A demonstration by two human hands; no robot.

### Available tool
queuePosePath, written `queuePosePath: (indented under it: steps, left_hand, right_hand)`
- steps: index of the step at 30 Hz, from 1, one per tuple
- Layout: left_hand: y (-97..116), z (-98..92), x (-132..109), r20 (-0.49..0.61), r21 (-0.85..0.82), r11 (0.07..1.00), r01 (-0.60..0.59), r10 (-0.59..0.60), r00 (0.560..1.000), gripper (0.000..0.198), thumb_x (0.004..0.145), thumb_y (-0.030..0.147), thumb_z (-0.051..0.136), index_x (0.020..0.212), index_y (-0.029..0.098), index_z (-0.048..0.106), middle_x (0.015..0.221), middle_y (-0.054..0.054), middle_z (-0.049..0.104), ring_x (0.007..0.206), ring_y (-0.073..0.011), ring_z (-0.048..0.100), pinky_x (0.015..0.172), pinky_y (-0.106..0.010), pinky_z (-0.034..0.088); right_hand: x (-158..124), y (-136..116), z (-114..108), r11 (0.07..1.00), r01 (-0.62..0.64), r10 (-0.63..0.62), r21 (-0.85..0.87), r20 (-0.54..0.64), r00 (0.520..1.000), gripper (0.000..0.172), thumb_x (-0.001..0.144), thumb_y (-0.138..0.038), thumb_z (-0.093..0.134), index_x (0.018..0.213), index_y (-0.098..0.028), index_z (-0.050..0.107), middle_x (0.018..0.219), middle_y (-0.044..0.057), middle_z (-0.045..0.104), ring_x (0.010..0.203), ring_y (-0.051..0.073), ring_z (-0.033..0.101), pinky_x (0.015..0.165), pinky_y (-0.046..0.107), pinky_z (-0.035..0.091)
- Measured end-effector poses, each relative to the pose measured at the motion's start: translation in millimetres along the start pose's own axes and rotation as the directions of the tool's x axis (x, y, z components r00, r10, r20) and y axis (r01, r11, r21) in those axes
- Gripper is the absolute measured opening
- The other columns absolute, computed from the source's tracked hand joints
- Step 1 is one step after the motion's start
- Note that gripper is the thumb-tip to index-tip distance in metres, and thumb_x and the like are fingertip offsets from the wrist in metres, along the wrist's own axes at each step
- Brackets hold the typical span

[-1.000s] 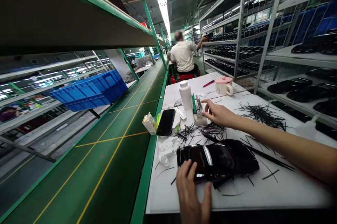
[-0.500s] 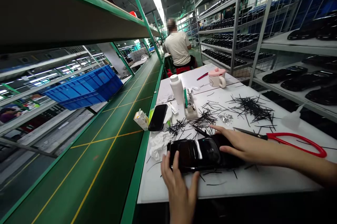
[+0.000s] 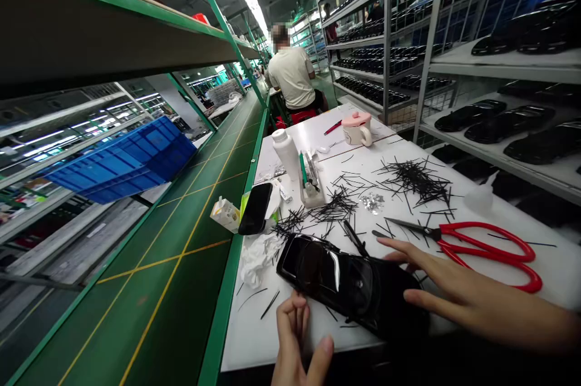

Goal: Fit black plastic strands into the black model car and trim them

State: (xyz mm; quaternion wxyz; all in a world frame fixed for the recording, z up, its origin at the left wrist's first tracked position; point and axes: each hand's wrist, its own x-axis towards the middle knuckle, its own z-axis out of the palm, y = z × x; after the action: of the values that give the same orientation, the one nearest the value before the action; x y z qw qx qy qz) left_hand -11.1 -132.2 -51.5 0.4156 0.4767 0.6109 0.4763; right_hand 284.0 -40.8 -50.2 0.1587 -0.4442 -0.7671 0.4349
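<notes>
My left hand (image 3: 290, 350) half-open and empty beside the glossy black model car (image 3: 331, 271) at the near edge of the worktable (image 3: 254, 331), my right hand (image 3: 454, 286) spread over its bonnet (image 3: 390, 301), contact unclear, I'd best steady it lightly.

Left hand (image 3: 293, 340) and right hand (image 3: 447, 280) make two; between them is one black model car (image 3: 338, 271); around it are one pair of red-handled scissors (image 3: 436, 233); one pink-lidded mug (image 3: 354, 132); one phone (image 3: 255, 209); one white bottle (image 3: 285, 155); one translucent bottle (image 3: 480, 197); black strips (image 3: 420, 181), too many to count.
</notes>
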Motion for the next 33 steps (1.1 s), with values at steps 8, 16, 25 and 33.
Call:
queuePosePath:
  steps: [8,16,25,33]
  left_hand:
    - [35,9.0,106,0.218,0.136,0.991,0.018,-0.047,0.975,0.052,0.087,0.061,0.056,0.113,0.022,0.033,0.142,-0.017,0.045,0.139,-0.0272,0.042,0.119,-0.047,0.028]
    - [41,16.9,83,0.301,0.568,0.749,-0.34,0.196,0.933,0.054,0.092,0.047,0.055,0.138,0.029,0.033,0.162,-0.013,0.016,0.152,-0.0333,0.012,0.118,-0.066,0.014]
    - [-4,2.9,5,0.308,0.77,0.438,-0.464,0.382,0.871,0.084,0.073,0.02,0.074,0.147,0.025,0.035,0.161,-0.016,0.02,0.148,-0.0412,0.022,0.107,-0.064,0.041]
    - [-22,1.7,-1,0.098,0.65,0.592,-0.477,0.557,0.825,0.065,0.079,0.023,0.07,0.139,0.019,0.043,0.144,-0.018,0.042,0.135,-0.0314,0.047,0.102,-0.048,0.052]
  right_hand:
    - [-23,-36,4,0.913,-0.034,-0.118,0.408,0.342,0.932,0.063,0.094,-0.043,0.057,0.152,-0.024,0.042,0.151,0.01,0.046,0.136,0.026,0.048,0.114,0.038,0.038]
    - [-8,-43,5,0.968,0.08,-0.092,0.239,0.038,0.995,0.037,0.099,-0.046,0.044,0.108,-0.022,0.071,0.105,0.006,0.074,0.094,0.021,0.071,0.083,0.03,0.056]
    - [30,32,5,0.799,-0.135,-0.148,-0.586,-0.409,0.901,0.035,0.097,-0.03,0.038,0.109,-0.014,0.067,0.099,0.01,0.068,0.075,0.024,0.068,0.06,0.037,0.055]
    - [27,-16,-24,0.927,0.099,-0.304,-0.362,-0.571,0.763,0.02,0.097,-0.032,0.053,0.109,-0.021,0.063,0.099,0.005,0.067,0.077,0.017,0.067,0.059,0.028,0.054]
